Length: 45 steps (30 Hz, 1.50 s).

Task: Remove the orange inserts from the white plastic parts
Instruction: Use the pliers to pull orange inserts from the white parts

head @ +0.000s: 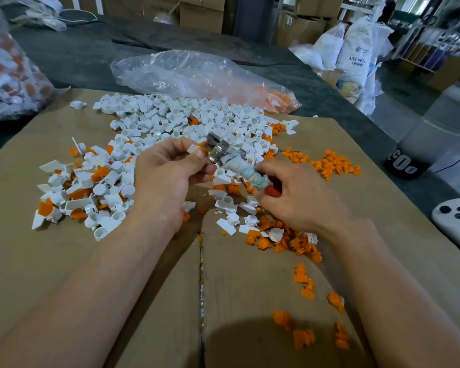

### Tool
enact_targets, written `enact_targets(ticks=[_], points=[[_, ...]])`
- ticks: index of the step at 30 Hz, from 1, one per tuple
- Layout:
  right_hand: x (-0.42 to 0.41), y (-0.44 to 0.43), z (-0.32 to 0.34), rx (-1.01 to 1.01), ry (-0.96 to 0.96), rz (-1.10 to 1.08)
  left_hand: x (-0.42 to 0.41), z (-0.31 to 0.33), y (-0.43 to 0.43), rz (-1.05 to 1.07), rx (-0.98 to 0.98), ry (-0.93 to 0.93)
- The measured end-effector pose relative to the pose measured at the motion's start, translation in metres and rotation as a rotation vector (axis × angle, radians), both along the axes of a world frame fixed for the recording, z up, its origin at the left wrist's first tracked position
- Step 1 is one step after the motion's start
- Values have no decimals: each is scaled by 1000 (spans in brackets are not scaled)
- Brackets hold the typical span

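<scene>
Cardboard (64,261) covers the worktop, strewn with a heap of white plastic parts (186,120) and loose orange inserts (332,163) to the right and toward the near edge. The left hand (165,171) pinches one white part (193,148) between thumb and curled fingers, an orange insert (203,145) showing at its end, right against the metal head of a tool (219,152). The right hand (298,197) has its fingers curled round the tool's cloth-wrapped handle (250,173). A clear plastic bag (197,73) lies behind the heap
</scene>
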State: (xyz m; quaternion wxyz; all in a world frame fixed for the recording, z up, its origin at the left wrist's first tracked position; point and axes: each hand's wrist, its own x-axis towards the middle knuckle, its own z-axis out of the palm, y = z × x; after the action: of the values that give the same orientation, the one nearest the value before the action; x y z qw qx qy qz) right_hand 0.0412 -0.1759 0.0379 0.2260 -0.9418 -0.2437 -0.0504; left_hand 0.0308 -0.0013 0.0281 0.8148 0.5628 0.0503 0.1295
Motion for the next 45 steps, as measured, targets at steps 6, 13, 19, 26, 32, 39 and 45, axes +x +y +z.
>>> enact_targets(ticks=[6, 13, 19, 26, 32, 39, 45], points=[[0, 4, -2, 28, 17, -12, 1, 0, 1, 17, 7, 3], [0, 8, -7, 67, -16, -11, 2, -1, 3, 29, 9, -1], [1, 9, -8, 57, -46, -22, 2, -1, 3, 27, 12, -2], [2, 7, -9, 34, -68, -42, 1, -3, 2, 33, 10, 2], [4, 2, -4, 61, -169, -106, 1, -1, 1, -73, -79, 43], [19, -21, -7, 35, -180, -340, 4, -1, 3, -74, -231, 173], [29, -37, -9, -81, -67, -532, 5, 2, 11, 125, -486, 144]])
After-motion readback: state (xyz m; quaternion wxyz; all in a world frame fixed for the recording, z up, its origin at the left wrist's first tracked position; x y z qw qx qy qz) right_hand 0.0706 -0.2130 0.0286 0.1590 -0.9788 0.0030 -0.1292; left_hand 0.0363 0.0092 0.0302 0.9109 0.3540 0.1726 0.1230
